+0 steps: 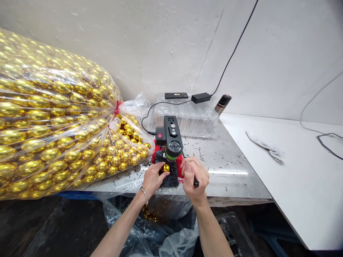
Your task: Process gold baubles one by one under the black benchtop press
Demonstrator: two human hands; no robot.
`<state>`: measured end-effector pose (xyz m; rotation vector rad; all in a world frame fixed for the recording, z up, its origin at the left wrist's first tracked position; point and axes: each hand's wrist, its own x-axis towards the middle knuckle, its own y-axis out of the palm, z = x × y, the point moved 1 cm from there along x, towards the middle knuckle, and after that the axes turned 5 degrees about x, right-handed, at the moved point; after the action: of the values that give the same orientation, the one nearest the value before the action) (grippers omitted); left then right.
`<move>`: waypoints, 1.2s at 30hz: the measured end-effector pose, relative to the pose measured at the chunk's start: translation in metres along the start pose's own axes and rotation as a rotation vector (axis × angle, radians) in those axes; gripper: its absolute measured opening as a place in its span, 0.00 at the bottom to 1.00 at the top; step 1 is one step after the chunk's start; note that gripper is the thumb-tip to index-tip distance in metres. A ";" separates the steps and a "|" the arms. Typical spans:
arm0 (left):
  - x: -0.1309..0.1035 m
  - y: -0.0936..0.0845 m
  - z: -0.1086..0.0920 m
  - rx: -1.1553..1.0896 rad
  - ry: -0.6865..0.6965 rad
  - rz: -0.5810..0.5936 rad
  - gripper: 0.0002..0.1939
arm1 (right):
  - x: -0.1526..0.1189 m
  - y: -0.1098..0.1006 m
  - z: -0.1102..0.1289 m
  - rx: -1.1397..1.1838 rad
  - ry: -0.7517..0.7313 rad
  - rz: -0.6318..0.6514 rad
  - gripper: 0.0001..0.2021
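Between the thumb and fingers of my left hand is a shiny gold ball, held over a black base plate. My right hand wraps round a black lever handle, whose end pokes out below the fist. Just beyond the ball stands a small black machine with round vents, knobs and a green band near its lower end. A dark box with a red light sits at its left side. Red material shows around the base.
Large clear bags of gold balls fill the left side. Clear plastic trays stand behind, carrying a power adapter. A bottle is at the back; a white glove lies right. An open plastic bag hangs below the edge.
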<state>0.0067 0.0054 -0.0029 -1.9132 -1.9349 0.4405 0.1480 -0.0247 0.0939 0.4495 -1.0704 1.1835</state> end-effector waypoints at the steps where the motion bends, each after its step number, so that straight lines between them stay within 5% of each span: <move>1: 0.000 0.000 -0.002 -0.035 -0.004 -0.001 0.15 | 0.000 0.000 0.001 -0.004 0.001 0.003 0.12; 11: 0.004 0.001 -0.002 -0.080 -0.109 0.046 0.14 | -0.041 0.005 -0.019 -0.030 -0.063 0.092 0.10; 18: 0.005 0.001 -0.003 0.102 -0.047 0.069 0.14 | -0.064 0.021 -0.041 -0.038 -0.145 -0.058 0.14; 26: 0.004 0.001 0.000 -0.101 -0.111 0.055 0.14 | -0.072 0.024 -0.045 -0.050 -0.167 -0.008 0.12; 32: 0.004 0.002 -0.002 -0.175 -0.120 0.022 0.15 | -0.046 0.016 -0.024 -0.019 -0.050 -0.087 0.13; 36: -0.011 -0.014 -0.002 -0.267 -0.126 -0.029 0.17 | -0.010 0.006 -0.002 -0.021 0.095 -0.071 0.13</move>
<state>-0.0046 -0.0056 0.0049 -2.0592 -2.1951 0.3137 0.1438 -0.0259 0.0834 0.4077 -0.9773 1.1186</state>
